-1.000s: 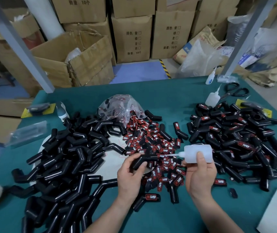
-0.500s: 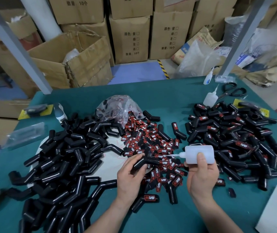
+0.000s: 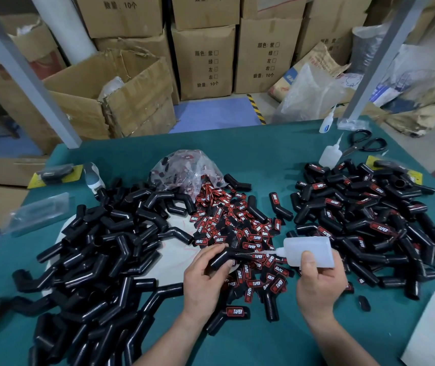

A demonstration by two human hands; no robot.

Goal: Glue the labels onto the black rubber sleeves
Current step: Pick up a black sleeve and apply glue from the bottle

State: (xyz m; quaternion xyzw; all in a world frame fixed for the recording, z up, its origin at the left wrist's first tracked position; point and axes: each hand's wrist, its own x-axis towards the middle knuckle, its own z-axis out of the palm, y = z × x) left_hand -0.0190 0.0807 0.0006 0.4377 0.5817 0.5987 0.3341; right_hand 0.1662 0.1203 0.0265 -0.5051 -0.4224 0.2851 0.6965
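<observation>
Glue bottle [image 3: 309, 250] at sleeve [image 3: 219, 259] (nozzle-first)

Smooth, glossy black rubber in the sleeves [image 3: 100, 249] at 9 and 3 o'clock; translucent, matt white plastic in the glue bottle [image 3: 309, 250]; clear crinkled plastic film in the bag [image 3: 184, 167] at 12 o'clock; matt teal cloth over the table [image 3: 264, 154]; dull brown cardboard in the boxes [image 3: 206, 59] beyond.

The green table [image 3: 264, 154] carries heaps of black sleeves [image 3: 105, 247], loose labels [image 3: 237, 228], scissors [image 3: 364, 143] and a bottle [image 3: 330, 157].
</observation>
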